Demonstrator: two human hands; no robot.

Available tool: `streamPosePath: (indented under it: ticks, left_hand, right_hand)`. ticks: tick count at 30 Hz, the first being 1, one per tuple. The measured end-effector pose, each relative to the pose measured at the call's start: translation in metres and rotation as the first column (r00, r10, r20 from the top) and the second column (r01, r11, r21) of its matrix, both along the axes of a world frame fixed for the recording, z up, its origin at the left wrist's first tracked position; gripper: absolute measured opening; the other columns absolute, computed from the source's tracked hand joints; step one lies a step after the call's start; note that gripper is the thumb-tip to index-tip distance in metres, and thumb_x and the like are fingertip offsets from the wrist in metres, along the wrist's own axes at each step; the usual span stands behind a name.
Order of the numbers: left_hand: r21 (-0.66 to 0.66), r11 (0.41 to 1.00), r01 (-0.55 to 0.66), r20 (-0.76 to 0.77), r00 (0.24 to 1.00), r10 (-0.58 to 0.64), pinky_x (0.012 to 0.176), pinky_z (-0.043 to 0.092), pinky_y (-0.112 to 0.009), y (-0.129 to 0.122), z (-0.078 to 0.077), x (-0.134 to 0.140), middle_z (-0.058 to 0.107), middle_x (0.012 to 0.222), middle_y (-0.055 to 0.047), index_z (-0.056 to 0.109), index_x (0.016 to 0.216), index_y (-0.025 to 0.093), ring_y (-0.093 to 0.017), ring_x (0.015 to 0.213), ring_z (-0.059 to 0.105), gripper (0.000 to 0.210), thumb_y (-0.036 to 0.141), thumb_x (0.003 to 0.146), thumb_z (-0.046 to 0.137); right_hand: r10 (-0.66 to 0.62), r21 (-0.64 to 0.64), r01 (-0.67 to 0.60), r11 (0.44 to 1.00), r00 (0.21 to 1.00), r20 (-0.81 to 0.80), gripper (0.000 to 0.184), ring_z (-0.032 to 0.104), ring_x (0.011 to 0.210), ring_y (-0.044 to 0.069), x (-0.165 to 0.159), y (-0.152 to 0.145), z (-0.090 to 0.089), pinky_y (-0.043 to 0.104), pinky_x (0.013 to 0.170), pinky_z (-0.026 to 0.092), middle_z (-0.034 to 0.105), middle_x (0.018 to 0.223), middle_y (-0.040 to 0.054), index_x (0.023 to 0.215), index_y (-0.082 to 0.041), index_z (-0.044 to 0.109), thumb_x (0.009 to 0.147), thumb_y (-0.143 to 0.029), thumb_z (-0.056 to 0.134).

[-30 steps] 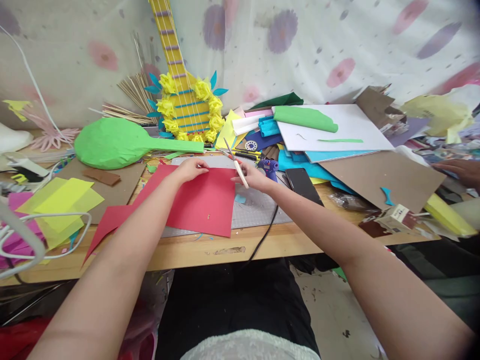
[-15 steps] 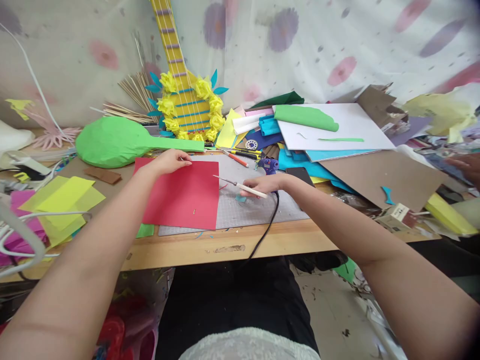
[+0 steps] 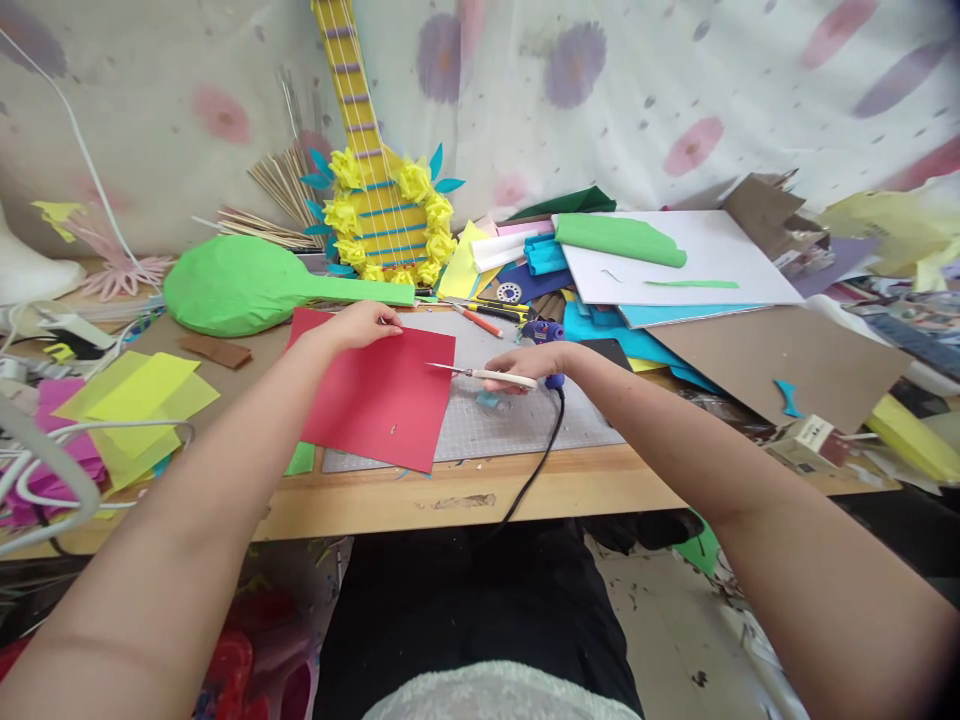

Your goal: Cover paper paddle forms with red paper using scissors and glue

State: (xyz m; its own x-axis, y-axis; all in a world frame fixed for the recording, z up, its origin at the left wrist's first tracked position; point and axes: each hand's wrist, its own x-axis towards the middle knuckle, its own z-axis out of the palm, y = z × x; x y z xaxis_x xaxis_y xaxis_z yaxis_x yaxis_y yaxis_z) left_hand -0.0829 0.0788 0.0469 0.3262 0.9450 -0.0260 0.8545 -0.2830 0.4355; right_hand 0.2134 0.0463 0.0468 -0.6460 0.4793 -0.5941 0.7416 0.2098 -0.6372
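Note:
A sheet of red paper (image 3: pixel 371 395) lies over the left part of a grey cutting mat (image 3: pixel 555 425). My left hand (image 3: pixel 367 323) is closed at the sheet's far edge, its fingertips pinching the paper. In my right hand (image 3: pixel 529 366) is a pair of scissors (image 3: pixel 487 376) with pale handles. Their blades point left, and the tips reach over the sheet's right edge. Just behind my right hand lies a purple hot glue gun (image 3: pixel 541 331), its black cord running down to the table's front edge. A scrap of light-blue paper (image 3: pixel 487 399) sits below the scissors.
A green paper-covered round shape with a handle (image 3: pixel 236 285) lies at the left. Behind stands a yellow guitar model (image 3: pixel 386 225) with paper flowers. Craft knives (image 3: pixel 480 320) lie beyond the mat. Cardboard (image 3: pixel 787 350) and a white board (image 3: pixel 682 255) fill the right side.
The red sheet has turned a little, its near edge now slanting down to the right. The scissor tips, formerly just off its edge, now overlap it. The whole view has shifted slightly.

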Motion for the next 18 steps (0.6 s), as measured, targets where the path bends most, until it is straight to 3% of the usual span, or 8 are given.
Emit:
streamPosePath:
  ticks: [11, 18]
  left_hand:
    - [-0.036, 0.998, -0.056, 0.038, 0.998, 0.057, 0.062, 0.041, -0.027, -0.001, -0.003, -0.001, 0.07, 0.073, -0.002, 0.072, 0.076, 0.021, -0.019, 0.069, 0.06, 0.028, 0.045, 0.068, 0.06]
    - [-0.036, 0.999, -0.027, -0.003, 1.0, 0.027, 0.069, 0.043, -0.028, -0.003, 0.001, 0.01, 0.073, 0.085, -0.004, 0.074, 0.08, 0.021, -0.021, 0.079, 0.063, 0.028, 0.042, 0.071, 0.058]
  right_hand:
    - [0.057, 0.119, -0.053, 0.992, 0.998, -0.037, 0.054, 0.046, 0.055, 0.009, 0.007, 0.006, -0.017, 0.024, 0.053, 0.035, 0.053, 0.063, -0.0018, 0.079, -0.017, 0.055, 0.072, -0.07, 0.058]
    - [0.03, -0.033, -0.033, 0.999, 0.996, -0.079, 0.063, 0.046, 0.055, 0.009, 0.001, 0.003, -0.014, 0.023, 0.052, 0.037, 0.051, 0.062, -0.0035, 0.087, -0.017, 0.054, 0.066, -0.077, 0.059]
